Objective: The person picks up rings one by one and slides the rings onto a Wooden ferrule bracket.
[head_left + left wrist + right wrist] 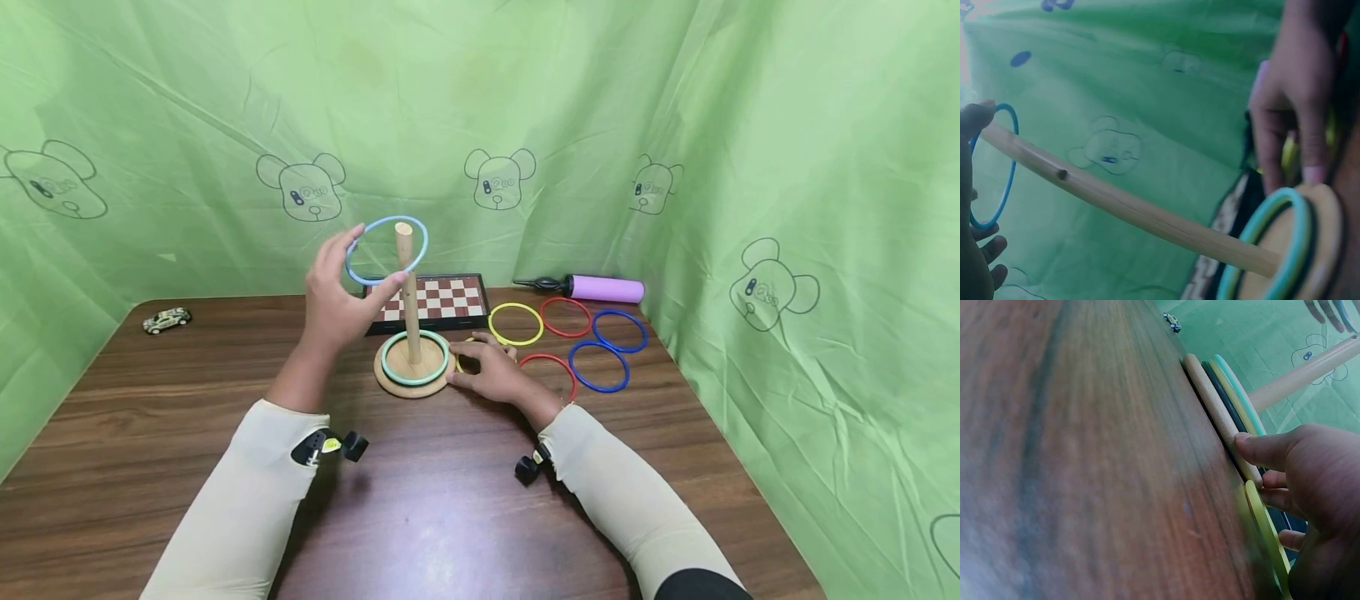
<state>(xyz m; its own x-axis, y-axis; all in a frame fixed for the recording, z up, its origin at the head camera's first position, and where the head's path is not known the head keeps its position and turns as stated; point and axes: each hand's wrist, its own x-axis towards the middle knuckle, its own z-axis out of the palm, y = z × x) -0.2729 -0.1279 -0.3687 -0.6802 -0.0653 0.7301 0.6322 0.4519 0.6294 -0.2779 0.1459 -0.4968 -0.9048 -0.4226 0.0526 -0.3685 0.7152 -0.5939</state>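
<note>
A light blue ring (427,242) is pinched between the thumb and fingers of my left hand (337,292), tilted around the top of an upright wooden peg (412,317). The peg stands on a round wooden base (411,392). Lying on that base around the peg is a turquoise ring (412,382), and the right wrist view shows a yellow and a dark band beneath it. My right hand (491,372) holds the base's right edge, thumb against the rim. Beneath its fingers lies a yellow ring (1266,528), partly hidden.
Behind the peg is a checkered game board (457,296). To the right lie another yellow ring (516,343), red rings (567,336) and blue rings (598,389), with a purple hand pump (606,288) behind them. A toy car (167,320) sits far left. Green curtains enclose the table.
</note>
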